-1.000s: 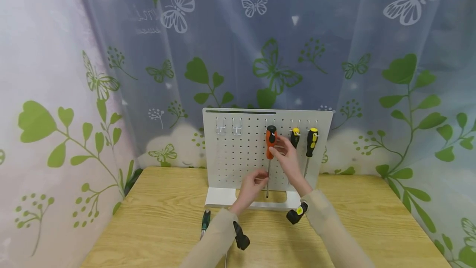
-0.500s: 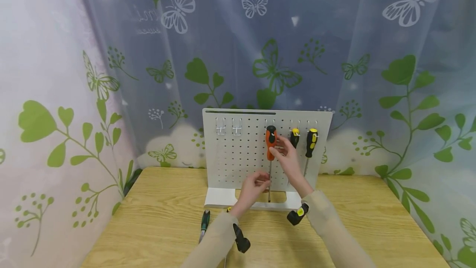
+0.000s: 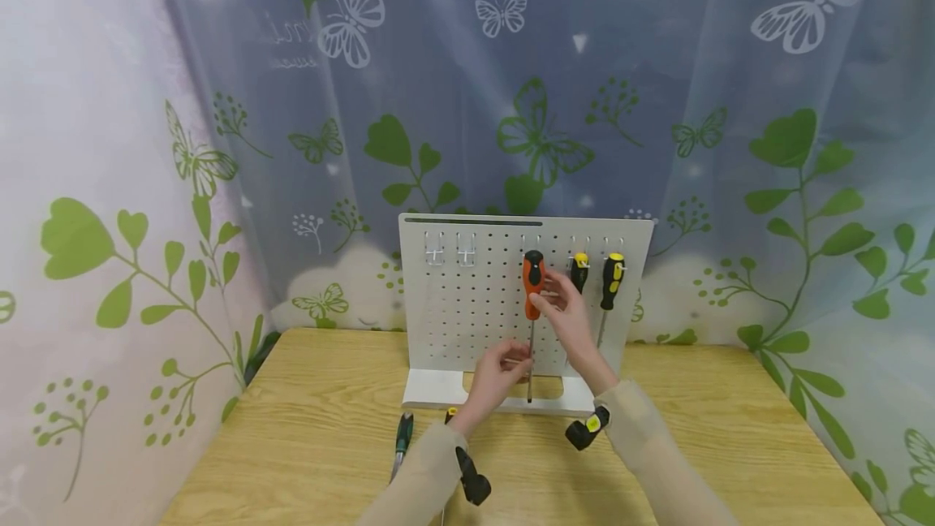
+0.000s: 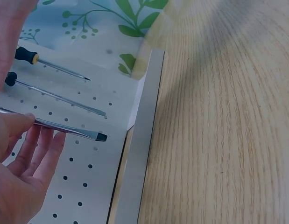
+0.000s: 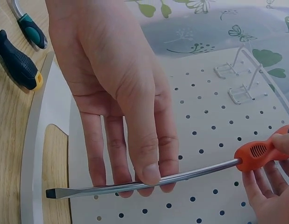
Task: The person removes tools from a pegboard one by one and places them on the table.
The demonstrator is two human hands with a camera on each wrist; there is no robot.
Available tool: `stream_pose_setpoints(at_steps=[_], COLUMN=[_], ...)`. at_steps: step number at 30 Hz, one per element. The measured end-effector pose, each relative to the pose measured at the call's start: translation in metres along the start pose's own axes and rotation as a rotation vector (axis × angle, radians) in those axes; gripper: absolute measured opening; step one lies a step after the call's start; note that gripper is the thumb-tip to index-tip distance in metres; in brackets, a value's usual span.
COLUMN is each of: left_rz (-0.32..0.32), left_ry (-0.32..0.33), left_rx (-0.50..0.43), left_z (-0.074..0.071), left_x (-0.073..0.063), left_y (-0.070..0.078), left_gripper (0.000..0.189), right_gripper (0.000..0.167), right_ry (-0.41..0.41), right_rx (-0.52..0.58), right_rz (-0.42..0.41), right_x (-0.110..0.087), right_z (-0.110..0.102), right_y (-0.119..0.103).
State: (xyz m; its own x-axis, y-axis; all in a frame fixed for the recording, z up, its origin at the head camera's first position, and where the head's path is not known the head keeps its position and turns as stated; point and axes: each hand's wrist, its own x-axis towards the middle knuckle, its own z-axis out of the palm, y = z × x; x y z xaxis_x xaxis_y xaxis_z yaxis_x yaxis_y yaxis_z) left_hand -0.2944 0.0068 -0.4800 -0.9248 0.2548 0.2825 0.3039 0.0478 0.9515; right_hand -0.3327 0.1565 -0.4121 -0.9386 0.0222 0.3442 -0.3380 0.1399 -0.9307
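A flat-blade screwdriver with an orange and black handle point(image 3: 532, 266) stands upright before the white pegboard point(image 3: 467, 307), tip down. My right hand point(image 3: 571, 323) pinches the lower part of its handle. Lower down, my left hand point(image 3: 495, 380) holds the steel shaft point(image 5: 205, 171) between thumb and fingers, as the right wrist view shows. The flat tip point(image 4: 101, 137) hangs free beyond the left fingers in the left wrist view. A hook sits behind the handle's top; whether the handle touches it I cannot tell.
Two black and yellow screwdrivers, one point(image 3: 580, 273) partly behind my right hand and another point(image 3: 612, 281), hang at the board's right. Wire hooks point(image 3: 434, 252) sit at its upper left. A green-handled tool point(image 3: 404, 433) and a black-handled one point(image 5: 18, 63) lie on the wooden table point(image 3: 321, 396).
The orange screwdriver has come down slightly, and its tip has swung a little to the right. Both hands keep their hold; the left has shifted slightly right.
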Motion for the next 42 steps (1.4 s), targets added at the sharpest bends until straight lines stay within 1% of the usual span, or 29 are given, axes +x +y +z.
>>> stream_pose_setpoints(at_steps=[5, 8, 16, 21, 26, 31, 38, 42], left_rz=[-0.011, -0.023, -0.064, -0.072, -0.069, -0.068, -0.085, -0.084], left_ry=[0.013, 0.009, -0.016, -0.017, -0.018, -0.023, -0.026, -0.028], left_rx=[0.021, 0.022, -0.01, -0.038, -0.068, -0.073, -0.05, -0.047], left_z=[0.002, 0.002, 0.003, 0.003, 0.004, 0.004, 0.004, 0.004], left_x=[0.005, 0.004, -0.005, -0.01, -0.015, -0.018, -0.023, -0.025], left_y=[-0.022, -0.025, -0.014, -0.01, -0.006, -0.002, -0.001, 0.0], left_gripper=[0.019, 0.02, 0.025, 0.024, 0.021, 0.02, 0.019, 0.019], right_gripper=[0.049, 0.05, 0.051, 0.052, 0.05, 0.051, 0.05, 0.049], right_ry=[-0.003, -0.005, 0.0, -0.005, -0.005, -0.005, -0.007, -0.001], right_rx=[0.009, 0.013, 0.021, 0.018, 0.036, 0.043, 0.042, 0.042], right_rz=[-0.003, 0.002, 0.021, 0.046, 0.046, 0.052, 0.052, 0.05], right_x=[-0.004, -0.006, -0.011, -0.014, -0.016, -0.019, -0.022, -0.025], right_z=[0.0, -0.001, -0.004, -0.004, -0.004, -0.004, -0.006, -0.006], right_y=[-0.001, -0.002, -0.006, -0.01, -0.012, -0.015, -0.016, -0.018])
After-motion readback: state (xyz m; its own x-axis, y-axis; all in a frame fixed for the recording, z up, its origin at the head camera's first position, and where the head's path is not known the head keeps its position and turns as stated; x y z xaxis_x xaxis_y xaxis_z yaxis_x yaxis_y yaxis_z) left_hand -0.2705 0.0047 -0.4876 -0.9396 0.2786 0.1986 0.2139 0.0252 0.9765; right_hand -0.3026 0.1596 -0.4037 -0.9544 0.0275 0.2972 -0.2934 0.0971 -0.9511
